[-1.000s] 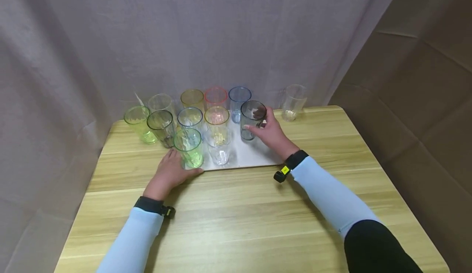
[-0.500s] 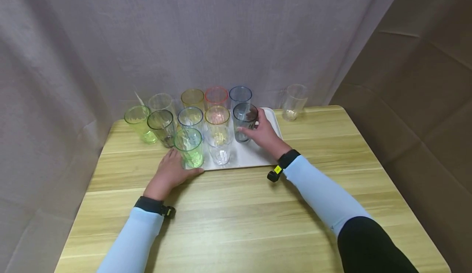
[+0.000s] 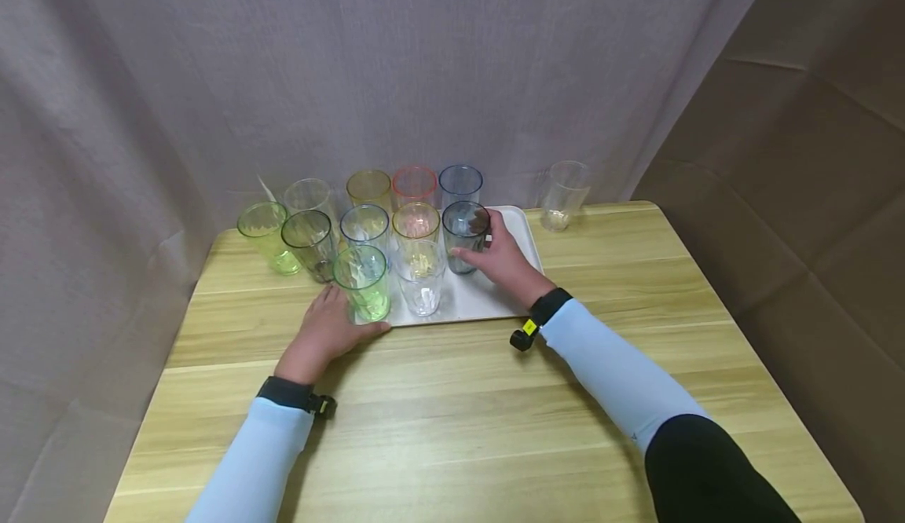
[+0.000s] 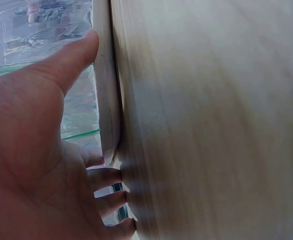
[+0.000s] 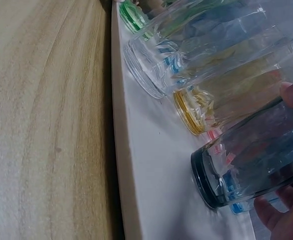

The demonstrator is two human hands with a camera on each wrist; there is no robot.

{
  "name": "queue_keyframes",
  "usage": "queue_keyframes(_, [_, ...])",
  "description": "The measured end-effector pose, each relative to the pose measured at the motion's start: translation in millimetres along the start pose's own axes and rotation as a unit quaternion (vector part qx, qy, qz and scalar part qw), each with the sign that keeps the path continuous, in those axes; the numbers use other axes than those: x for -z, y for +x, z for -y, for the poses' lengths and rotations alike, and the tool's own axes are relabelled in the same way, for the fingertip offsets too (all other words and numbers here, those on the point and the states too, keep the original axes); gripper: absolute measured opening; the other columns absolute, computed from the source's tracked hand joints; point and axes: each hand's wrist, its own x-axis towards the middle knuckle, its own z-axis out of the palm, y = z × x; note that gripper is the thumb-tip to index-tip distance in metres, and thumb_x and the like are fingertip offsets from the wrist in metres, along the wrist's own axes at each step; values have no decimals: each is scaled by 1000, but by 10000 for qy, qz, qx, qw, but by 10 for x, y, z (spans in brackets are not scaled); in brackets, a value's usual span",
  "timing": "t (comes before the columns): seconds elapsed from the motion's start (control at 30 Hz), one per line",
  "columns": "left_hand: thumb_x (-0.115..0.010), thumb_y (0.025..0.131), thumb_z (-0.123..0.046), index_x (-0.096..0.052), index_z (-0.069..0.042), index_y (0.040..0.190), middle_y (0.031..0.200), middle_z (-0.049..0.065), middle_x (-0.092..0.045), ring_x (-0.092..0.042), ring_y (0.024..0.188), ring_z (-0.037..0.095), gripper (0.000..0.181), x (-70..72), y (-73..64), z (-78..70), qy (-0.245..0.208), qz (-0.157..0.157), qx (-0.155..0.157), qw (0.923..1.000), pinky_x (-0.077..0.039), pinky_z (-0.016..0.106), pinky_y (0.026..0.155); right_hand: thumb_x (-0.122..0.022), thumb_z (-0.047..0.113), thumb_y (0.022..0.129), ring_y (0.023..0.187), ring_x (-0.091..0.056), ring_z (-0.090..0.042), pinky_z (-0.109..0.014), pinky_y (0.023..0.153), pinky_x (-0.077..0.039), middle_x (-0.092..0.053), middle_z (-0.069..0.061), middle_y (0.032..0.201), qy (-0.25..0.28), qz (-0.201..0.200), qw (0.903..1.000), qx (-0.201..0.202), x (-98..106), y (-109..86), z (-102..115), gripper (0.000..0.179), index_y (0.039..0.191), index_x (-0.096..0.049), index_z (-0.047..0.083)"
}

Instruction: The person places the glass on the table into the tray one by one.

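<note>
My right hand (image 3: 507, 262) grips a dark grey drinking glass (image 3: 461, 242), thumb on the near side and fingers behind. The glass is upright over the white tray (image 3: 488, 303), beside a yellow glass (image 3: 415, 231); in the right wrist view its dark base (image 5: 206, 182) is at the tray's surface, though contact is unclear. My left hand (image 3: 328, 330) rests at the tray's front left corner. Its thumb lies along the front rim and its fingers extend past the left side. A green glass (image 3: 364, 291) and a clear glass (image 3: 422, 294) stand along the tray's front.
Amber (image 3: 369, 187), red (image 3: 415, 184) and blue (image 3: 461, 183) glasses form the back row, a blue-rimmed one (image 3: 364, 228) before them. Left of the tray stand lime (image 3: 267, 234), smoky (image 3: 311, 244) and clear (image 3: 309, 192) glasses. Another clear glass (image 3: 564, 193) stands right, near the curtain (image 3: 452, 60).
My right hand has carried the dark grey glass leftward and slightly nearer to me, close to the yellow glass. My left hand has stayed at the tray's corner.
</note>
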Motion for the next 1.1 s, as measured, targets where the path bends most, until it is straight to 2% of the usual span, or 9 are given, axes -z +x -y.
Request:
queue_keyframes(0.27, [-71,82,-73,-15,7,164,169,27,-16,-9,155,41,127,1,4,-1,25,-10,-58,10000,-11,57,127,-88,46,80,135,-44,-26,-47,117,-39,-48,-13,146,-72,88,9999,89,146,-64,-52,103,156,-30,8])
queue_keyframes(0.37, [-71,82,-72,-16,7,164,169,27,-17,-10,154,41,127,16,-2,-7,0,-26,-87,10000,-11,57,127,-86,45,83,135,-45,-28,-49,118,-38,-47,-14,145,-31,-100,9999,89,275,-121,-90,101,156,-29,6])
queue_keyframes(0.5, [-72,82,-71,-17,7,164,168,27,-18,-11,154,41,126,27,-2,-19,-4,-44,-99,9999,-12,56,127,-83,39,88,126,-49,-29,-47,108,-46,-49,-19,139,-68,-1017,9948,-46,497,-192,-183,87,150,-33,3])
queue_keyframes(0.63, [-72,83,-70,-16,8,164,168,28,-17,-11,154,42,126,24,3,-19,4,-29,-69,10000,-12,58,126,-81,41,90,110,-52,-27,-33,90,-49,-50,-18,124,-151,-2255,9738,-266,768,-195,-340,76,140,-41,0])
queue_keyframes(0.77, [-71,83,-71,-15,7,164,168,28,-16,-10,154,42,126,29,4,-14,7,23,0,10000,-11,59,126,-78,50,88,102,-45,-23,-26,80,-42,-43,-15,118,-351,-2937,9533,-613,1029,-109,-499,77,134,-40,1])
queue_keyframes(0.83, [-71,83,-72,-15,7,165,169,28,-16,-9,154,42,127,31,2,-13,4,38,28,10000,-11,59,126,-77,57,87,105,-42,-23,-27,82,-40,-38,-15,123,-398,-3007,9497,-782,1133,-45,-549,84,136,-36,3])
queue_keyframes(0.9, [-71,82,-72,-15,7,164,169,28,-16,-10,154,43,127,32,-3,-14,-15,31,43,10000,-12,59,126,-77,62,84,113,-40,-24,-30,90,-41,-36,-15,130,-435,-2910,9511,-939,1214,22,-565,93,142,-31,6])
queue_keyframes(1.03, [-72,82,-73,-14,8,164,168,29,-15,-9,154,43,129,31,-13,-21,-44,14,8,10000,-11,59,126,-78,63,81,137,-35,-27,-38,113,-38,-31,-16,154,-252,-2493,9625,-1042,1309,153,-542,110,158,-20,11])
queue_keyframes(1.1, [-71,81,-73,-13,8,165,169,28,-14,-9,154,42,130,25,-13,-22,-41,31,-6,10000,-11,58,126,-80,61,82,143,-32,-26,-40,119,-34,-29,-14,160,-130,-2339,9668,-1019,1333,206,-525,113,162,-15,15])
